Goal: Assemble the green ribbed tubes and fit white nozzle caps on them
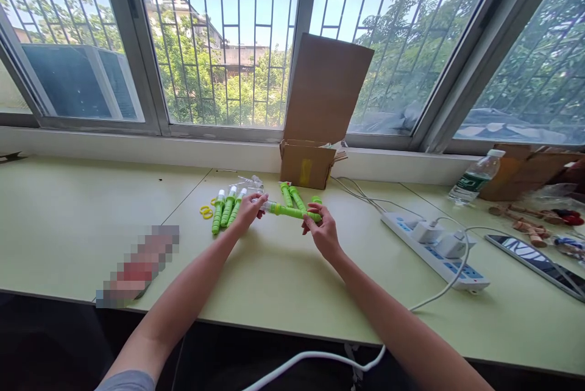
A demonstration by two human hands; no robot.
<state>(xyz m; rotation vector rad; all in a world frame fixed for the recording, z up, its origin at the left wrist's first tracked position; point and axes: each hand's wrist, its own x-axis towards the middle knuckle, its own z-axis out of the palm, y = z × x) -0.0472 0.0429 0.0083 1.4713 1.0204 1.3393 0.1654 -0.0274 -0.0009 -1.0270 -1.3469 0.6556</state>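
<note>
I hold a green tube-shaped toy (289,211) level above the pale green table (82,220). My left hand (249,211) pinches its clear left end. My right hand (322,232) grips its green right end. Left of my hands, three similar green tubes with white caps (227,208) lie side by side, with small yellow rings (206,211) beside them. Two more green tubes (291,196) lie just behind the held one. A crumpled clear wrapper (254,183) sits nearby.
An open cardboard box (307,162) stands against the window ledge. A white power strip (434,251) with chargers and cables lies to the right, then a phone (534,260), a water bottle (475,176), wooden toys (532,223). A blurred object (139,266) lies front left.
</note>
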